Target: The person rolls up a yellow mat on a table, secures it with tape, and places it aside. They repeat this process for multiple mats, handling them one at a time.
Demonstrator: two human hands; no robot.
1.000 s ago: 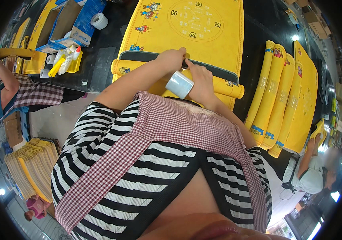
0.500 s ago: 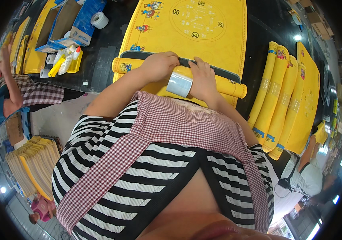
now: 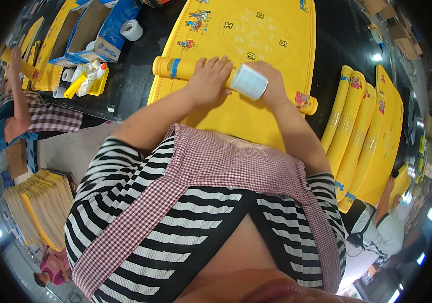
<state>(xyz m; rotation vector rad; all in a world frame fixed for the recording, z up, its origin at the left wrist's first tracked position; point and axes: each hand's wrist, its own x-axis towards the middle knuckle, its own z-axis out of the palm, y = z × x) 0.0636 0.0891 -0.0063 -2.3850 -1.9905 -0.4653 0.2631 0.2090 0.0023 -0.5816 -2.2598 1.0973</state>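
Note:
A yellow mat (image 3: 226,121) printed with small figures and a circle of marks lies before me. Its rolled part (image 3: 175,69) forms a tube across it. My left hand (image 3: 208,81) rests on this tube, fingers stretched over its top and slightly apart. My right hand (image 3: 275,86) is at the tube's right half, closed around a wide tape roll (image 3: 249,82) that sits on its thumb side. The tape roll hides part of the tube and some of that hand's fingers.
Several rolled yellow mats (image 3: 347,126) lie at right on the black table (image 3: 137,70). At left stand a blue cardboard box (image 3: 112,38), a white tape roll (image 3: 131,30) and a yellow tray (image 3: 102,83) with bottles. A co-worker (image 3: 6,121) handles a yellow roll at far left.
Both hands and the tape roll have moved farther from me, along with the tube. The dark edge strip seen beside the tube earlier no longer shows. More flat yellow mat shows on my side.

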